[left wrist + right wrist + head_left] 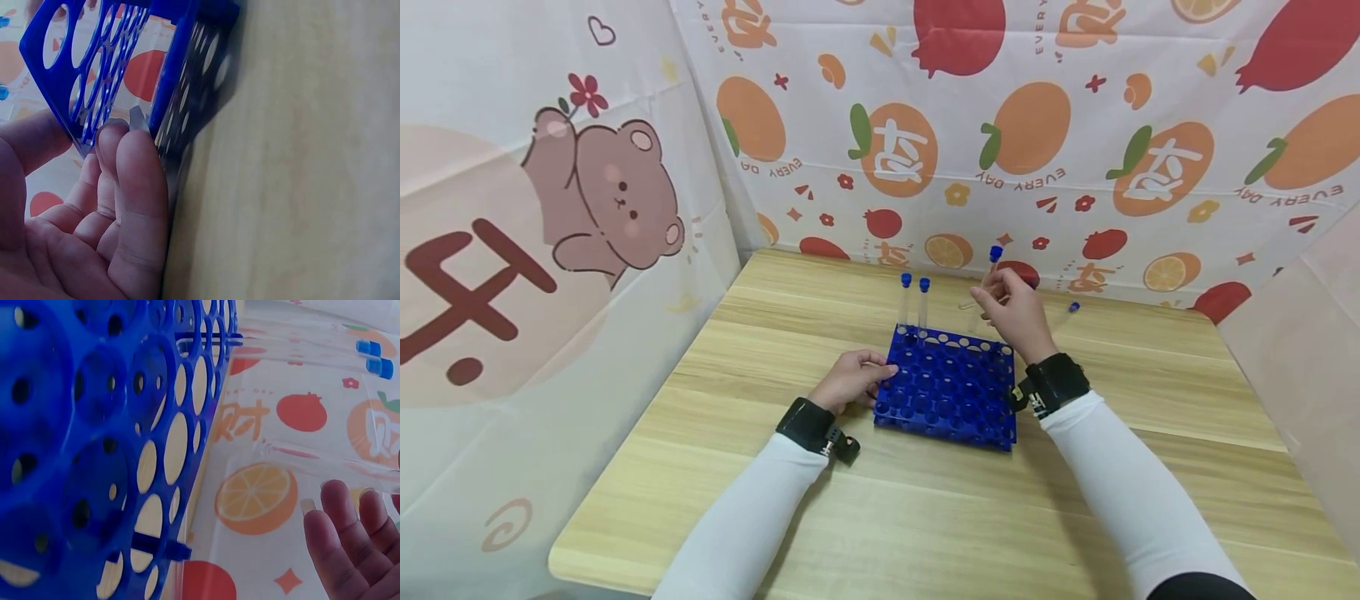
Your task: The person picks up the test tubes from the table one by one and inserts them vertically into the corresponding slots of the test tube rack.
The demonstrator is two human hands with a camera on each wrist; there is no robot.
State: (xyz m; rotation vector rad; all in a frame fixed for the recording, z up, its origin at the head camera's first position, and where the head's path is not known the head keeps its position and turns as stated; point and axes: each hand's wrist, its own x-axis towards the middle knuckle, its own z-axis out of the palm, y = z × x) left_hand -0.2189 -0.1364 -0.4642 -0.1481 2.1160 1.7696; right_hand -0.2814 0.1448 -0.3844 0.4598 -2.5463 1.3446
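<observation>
A blue test tube rack (946,392) with rows of round holes stands on the table. My left hand (848,379) grips its left edge, thumb on the top plate and fingers against the side, as the left wrist view shows close up. Above the rack's back edge, my right hand (1017,315) pinches a clear test tube (300,453) with a blue cap (996,253). This tube tilts slightly, its lower end apart from the holes in the right wrist view. Two capped test tubes (922,304) stand upright in the rack's back left corner.
Behind the rack, near the right hand, the end of a clear tube (966,305) shows on the wooden table (730,367). A blue cap (1074,307) lies farther right. A fruit-printed cloth (955,150) hangs along the table's back edge, and a bear-printed one on the left.
</observation>
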